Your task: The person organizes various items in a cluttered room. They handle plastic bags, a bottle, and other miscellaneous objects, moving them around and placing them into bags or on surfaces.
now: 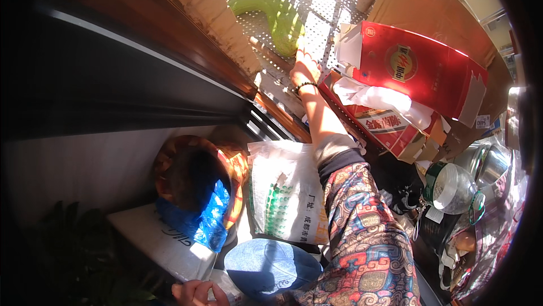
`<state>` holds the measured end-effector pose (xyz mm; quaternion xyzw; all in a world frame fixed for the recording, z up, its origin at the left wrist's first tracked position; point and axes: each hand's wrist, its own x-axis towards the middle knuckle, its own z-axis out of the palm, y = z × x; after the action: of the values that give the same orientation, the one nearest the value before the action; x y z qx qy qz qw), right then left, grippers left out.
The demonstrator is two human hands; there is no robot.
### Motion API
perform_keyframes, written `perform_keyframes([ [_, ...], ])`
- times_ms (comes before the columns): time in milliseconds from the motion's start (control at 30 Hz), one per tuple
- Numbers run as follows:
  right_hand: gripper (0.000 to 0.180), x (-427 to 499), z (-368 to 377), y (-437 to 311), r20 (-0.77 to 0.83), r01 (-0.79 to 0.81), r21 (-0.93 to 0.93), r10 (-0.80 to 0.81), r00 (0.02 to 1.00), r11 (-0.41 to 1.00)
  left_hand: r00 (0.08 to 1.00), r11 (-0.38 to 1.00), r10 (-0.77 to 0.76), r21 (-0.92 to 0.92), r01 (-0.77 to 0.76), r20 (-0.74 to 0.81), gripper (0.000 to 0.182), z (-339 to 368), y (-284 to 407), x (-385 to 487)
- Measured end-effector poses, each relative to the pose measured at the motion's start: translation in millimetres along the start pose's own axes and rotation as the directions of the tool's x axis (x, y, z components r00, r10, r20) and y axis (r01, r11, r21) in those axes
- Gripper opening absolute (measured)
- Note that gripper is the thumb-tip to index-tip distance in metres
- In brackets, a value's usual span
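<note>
My right arm, in a patterned sleeve, reaches forward over a perforated metal shelf (316, 34). At its end my right hand (305, 68), with a dark bead bracelet at the wrist, has its fingers at the near end of a curved green gourd (280, 21). Contact looks likely, but glare blurs the fingertips and I cannot tell whether they grip it. At the bottom edge, my left hand (199, 293) is partly cut off, its visible fingers curled. A rounded blue denim item (273, 263), seemingly a cap, is beside it.
Red cardboard boxes (415, 64) and a large brown carton (428, 4) crowd the right. Below them stands a clear plastic jar (456, 189). A white printed sack (282, 191) and blue plastic bag (216, 217) lie nearer. A dark framed panel (127, 72) borders the left.
</note>
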<state>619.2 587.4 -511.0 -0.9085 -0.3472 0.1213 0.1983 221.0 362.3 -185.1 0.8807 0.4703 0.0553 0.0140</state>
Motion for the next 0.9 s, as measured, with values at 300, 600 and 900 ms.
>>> perform_keyframes([
  [300,0.070,7,6,5,-0.041,0.006,-0.029,-0.007,0.999,1.000,1.000,1.000,0.012,0.020,-0.012,0.003,0.005,1,0,-1],
  [600,0.081,22,0,-17,-0.214,-0.068,0.089,0.085,0.973,0.994,0.993,0.994,0.016,0.102,-0.028,0.114,0.009,-3,-3,-1],
  [900,0.054,66,22,-27,0.033,0.453,-0.715,-0.622,0.783,0.532,0.992,0.995,-0.007,0.099,-0.006,0.127,0.009,-2,-2,-2],
])
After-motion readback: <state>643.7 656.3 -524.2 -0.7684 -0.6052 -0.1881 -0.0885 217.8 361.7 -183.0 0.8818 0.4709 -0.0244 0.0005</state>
